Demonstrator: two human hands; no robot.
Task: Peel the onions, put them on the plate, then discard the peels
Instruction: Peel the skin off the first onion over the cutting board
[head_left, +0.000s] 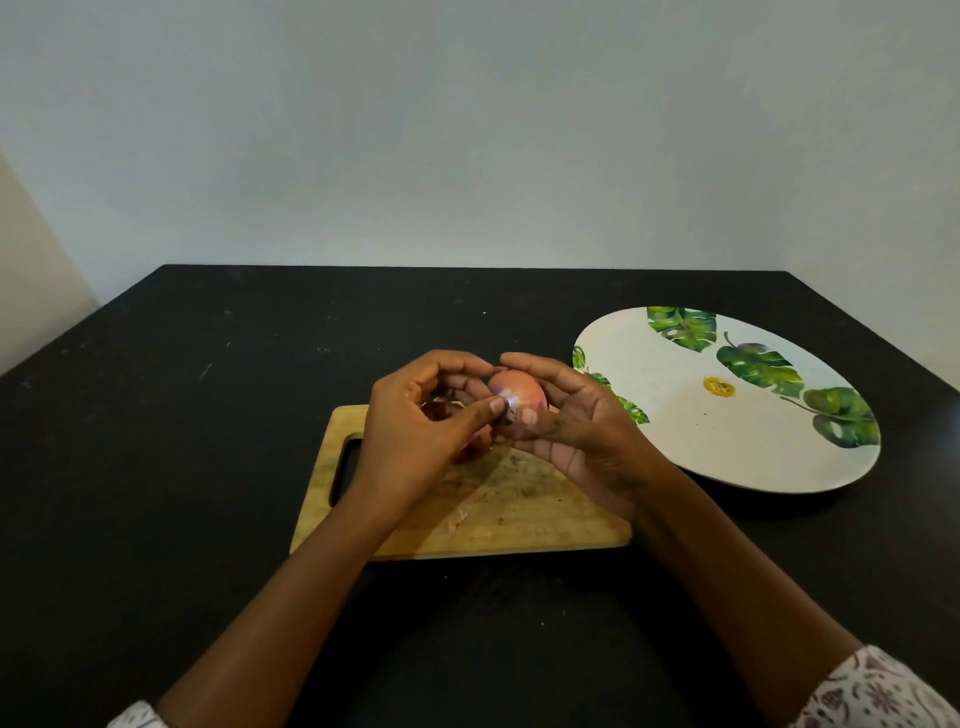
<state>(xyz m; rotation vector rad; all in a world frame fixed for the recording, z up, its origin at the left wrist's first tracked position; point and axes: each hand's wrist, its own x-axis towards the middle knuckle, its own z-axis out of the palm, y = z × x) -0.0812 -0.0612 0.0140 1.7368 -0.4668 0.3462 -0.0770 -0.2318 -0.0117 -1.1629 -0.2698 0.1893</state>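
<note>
A small pinkish onion is held just above the far edge of the wooden cutting board. My right hand cups it from the right and below, fingers curled round it. My left hand pinches a strip of skin at the onion's near side with thumb and fingers. Reddish onion pieces or peels lie on the board behind my left hand, mostly hidden. A small peel scrap lies on the board. The white plate with green leaf prints sits to the right, with no onions on it.
The black table carries the board and plate. The board has a handle slot at its left end. A pale wall stands right behind the table's far edge.
</note>
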